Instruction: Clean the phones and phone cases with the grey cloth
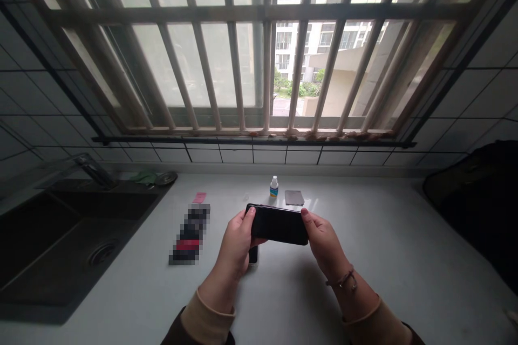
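A black smartphone (278,225) is held sideways above the white counter, its dark screen facing up toward me. My left hand (238,232) grips its left end, thumb on the front edge and fingers underneath. At the other end my right hand (321,233) pinches the corner the same way. Partly hidden beneath my left hand lies another dark, phone-like object (253,255) with a pale edge. Beyond the phone stand a small white-capped bottle (274,187) and, to its right, a flat grey cloth (294,198).
To the left lie a small pink packet (199,197) and a blurred dark item with a red band (188,244). A dark sink (44,259) with a faucet (95,171) is at far left. A black bag-like object (481,205) stands right. Behind is a barred window (267,64).
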The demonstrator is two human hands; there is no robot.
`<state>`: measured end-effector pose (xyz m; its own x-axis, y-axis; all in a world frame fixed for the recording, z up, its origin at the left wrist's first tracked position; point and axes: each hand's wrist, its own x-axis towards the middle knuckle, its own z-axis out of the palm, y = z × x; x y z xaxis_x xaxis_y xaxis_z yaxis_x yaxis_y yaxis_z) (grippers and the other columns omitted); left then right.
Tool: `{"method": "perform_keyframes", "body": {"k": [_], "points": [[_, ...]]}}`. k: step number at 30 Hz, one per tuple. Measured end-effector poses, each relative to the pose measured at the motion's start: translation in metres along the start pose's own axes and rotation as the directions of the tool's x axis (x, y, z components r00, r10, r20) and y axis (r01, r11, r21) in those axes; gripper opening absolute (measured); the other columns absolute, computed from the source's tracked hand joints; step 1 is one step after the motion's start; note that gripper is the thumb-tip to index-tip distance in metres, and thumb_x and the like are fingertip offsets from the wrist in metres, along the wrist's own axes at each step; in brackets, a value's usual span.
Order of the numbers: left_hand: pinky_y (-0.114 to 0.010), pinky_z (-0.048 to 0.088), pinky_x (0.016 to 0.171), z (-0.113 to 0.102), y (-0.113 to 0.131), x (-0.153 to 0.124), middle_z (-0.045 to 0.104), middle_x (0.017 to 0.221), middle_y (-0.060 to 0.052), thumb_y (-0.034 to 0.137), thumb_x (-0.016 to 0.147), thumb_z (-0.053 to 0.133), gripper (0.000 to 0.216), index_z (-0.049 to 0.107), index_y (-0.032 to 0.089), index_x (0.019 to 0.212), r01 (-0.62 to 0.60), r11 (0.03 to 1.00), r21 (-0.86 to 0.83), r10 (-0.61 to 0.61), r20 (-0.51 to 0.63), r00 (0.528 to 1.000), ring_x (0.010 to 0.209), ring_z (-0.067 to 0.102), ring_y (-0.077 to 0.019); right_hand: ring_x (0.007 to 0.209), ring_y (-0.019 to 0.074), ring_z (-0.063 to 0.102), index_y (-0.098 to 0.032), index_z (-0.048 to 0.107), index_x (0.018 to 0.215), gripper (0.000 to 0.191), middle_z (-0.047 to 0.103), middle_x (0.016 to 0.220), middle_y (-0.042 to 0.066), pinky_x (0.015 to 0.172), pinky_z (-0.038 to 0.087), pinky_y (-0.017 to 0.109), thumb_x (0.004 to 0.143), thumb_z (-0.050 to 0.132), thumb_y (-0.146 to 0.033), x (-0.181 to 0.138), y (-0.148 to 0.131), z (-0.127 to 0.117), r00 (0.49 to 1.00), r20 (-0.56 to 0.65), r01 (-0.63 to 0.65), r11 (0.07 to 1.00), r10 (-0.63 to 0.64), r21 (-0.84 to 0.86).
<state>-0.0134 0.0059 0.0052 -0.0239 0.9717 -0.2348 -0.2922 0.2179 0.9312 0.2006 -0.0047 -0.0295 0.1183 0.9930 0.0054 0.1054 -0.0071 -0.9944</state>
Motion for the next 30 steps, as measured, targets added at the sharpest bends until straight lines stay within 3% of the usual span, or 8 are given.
{"method": "perform_keyframes", "body": {"k": [10,17,24,27,30], "points": [[-0.028,0.064,0.061,0.005,-0.006,0.001,0.075,0.101,-0.012,0.055,0.094,0.073,0.046,0.072,0.015,0.116,0.015,1.000,-0.023,-0.014,0.033,0.999,0.084,0.072,-0.0206,0.072,0.0244,0.066,-0.020,0.074,0.088,0.073,0.072,0.075,0.006,0.061,0.050,0.031,0.098,0.039,-0.083,0.001,-0.001,0.000,0.997,-0.060,0.039,0.993,-0.046,-0.114],[-0.036,0.067,0.077,0.011,-0.009,0.002,0.075,0.120,-0.015,0.050,0.098,0.071,0.040,0.068,0.018,0.122,-0.033,0.973,-0.227,0.009,-0.104,0.995,0.100,0.074,-0.0231,0.047,0.0168,0.054,-0.022,0.062,0.085,0.074,0.065,0.055,0.003,0.051,0.042,0.029,0.098,0.029,-0.087,-0.004,-0.006,0.007,0.998,0.059,0.004,0.999,-0.001,-0.039],[-0.037,0.067,0.079,0.013,-0.010,0.001,0.074,0.121,-0.014,0.052,0.096,0.073,0.043,0.068,0.019,0.122,-0.055,0.976,-0.213,0.039,-0.079,0.996,0.102,0.074,-0.0238,0.046,0.0184,0.049,-0.023,0.063,0.096,0.068,0.050,0.048,-0.005,0.052,0.038,0.030,0.099,0.032,-0.084,-0.002,-0.002,0.008,0.999,0.050,0.012,0.996,-0.008,-0.093],[-0.026,0.060,0.061,0.007,-0.008,0.001,0.076,0.100,-0.010,0.059,0.094,0.071,0.046,0.071,0.018,0.116,-0.109,0.992,-0.065,0.099,-0.134,0.986,0.081,0.071,-0.0195,0.053,0.0201,0.057,-0.023,0.065,0.102,0.063,0.059,0.056,-0.002,0.057,0.043,0.031,0.103,0.033,-0.077,-0.001,-0.001,0.004,0.999,0.015,0.049,0.982,-0.047,-0.181],[-0.021,0.041,0.045,-0.003,-0.003,0.001,0.068,0.070,-0.002,0.065,0.089,0.073,0.049,0.076,0.017,0.098,-0.171,0.959,0.227,0.206,-0.141,0.968,0.056,0.058,-0.0154,0.081,0.0239,0.069,-0.022,0.066,0.120,0.054,0.076,0.092,0.007,0.070,0.050,0.031,0.103,0.046,-0.069,0.000,-0.003,0.001,0.985,-0.062,0.132,0.938,-0.160,-0.320]]}}
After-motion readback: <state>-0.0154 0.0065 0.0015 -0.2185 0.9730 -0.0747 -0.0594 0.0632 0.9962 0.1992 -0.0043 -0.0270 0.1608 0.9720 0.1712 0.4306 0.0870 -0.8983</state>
